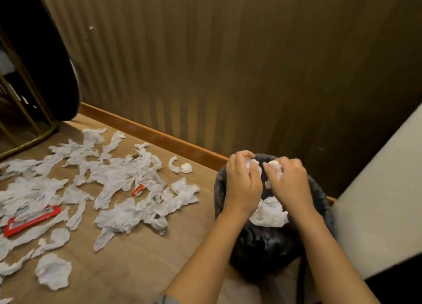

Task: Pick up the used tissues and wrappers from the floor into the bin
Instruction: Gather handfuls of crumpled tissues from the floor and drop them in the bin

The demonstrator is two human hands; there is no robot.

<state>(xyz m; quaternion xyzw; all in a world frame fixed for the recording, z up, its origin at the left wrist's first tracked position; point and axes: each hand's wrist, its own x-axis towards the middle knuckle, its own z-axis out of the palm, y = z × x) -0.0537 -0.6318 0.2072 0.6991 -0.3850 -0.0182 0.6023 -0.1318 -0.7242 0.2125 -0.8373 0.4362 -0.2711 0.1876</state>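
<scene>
A round bin (262, 251) lined with a black bag stands on the wooden floor at the right, near the wall. Both my hands hover over its mouth. My left hand (243, 185) is closed around a crumpled white tissue (251, 163). My right hand (288, 182) grips another white tissue (275, 165). More white tissue (269, 212) lies inside the bin below my hands. Several crumpled tissues (118, 178) are strewn across the floor to the left, with a large red wrapper (32, 220) and a small red wrapper (138, 190) among them.
A ribbed brown wall with an orange skirting board (155, 135) runs behind the litter. A dark round piece of furniture on a gold metal frame (29, 141) stands at far left. A pale cushioned seat (376, 201) sits right of the bin.
</scene>
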